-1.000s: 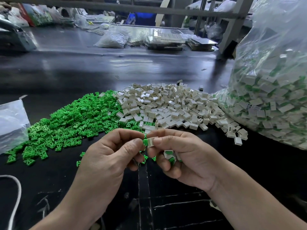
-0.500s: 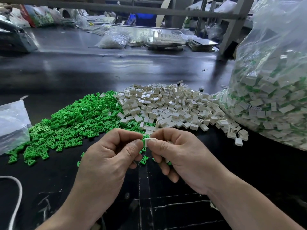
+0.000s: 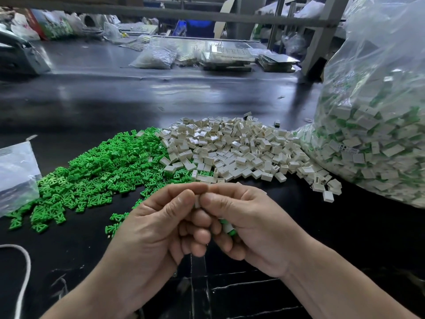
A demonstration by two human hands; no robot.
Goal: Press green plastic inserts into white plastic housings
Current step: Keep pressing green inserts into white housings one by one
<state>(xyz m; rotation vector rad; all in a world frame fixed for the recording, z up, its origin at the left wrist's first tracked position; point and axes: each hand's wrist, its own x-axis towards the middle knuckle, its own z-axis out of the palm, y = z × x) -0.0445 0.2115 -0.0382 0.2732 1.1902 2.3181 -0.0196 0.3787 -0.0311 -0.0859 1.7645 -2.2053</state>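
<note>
A heap of green inserts (image 3: 101,171) lies on the black table, left of centre. Beside it on the right spreads a heap of white housings (image 3: 239,148). In front of both heaps my left hand (image 3: 158,229) and my right hand (image 3: 250,224) meet fingertip to fingertip. Between the thumbs and forefingers they pinch one white housing (image 3: 197,204), mostly hidden by the fingers. The insert in it cannot be seen. My right hand's curled lower fingers also hold a few finished white-and-green pieces (image 3: 228,229) against the palm.
A big clear bag of assembled white-and-green parts (image 3: 372,139) fills the right side. A smaller clear bag (image 3: 16,173) lies at the left edge, a white cord (image 3: 24,272) at the lower left. Bags and trays (image 3: 227,57) sit across the far table.
The green insert seen between my fingertips a second ago is out of sight now. Both hands have closed together on the housing and dropped slightly toward me.
</note>
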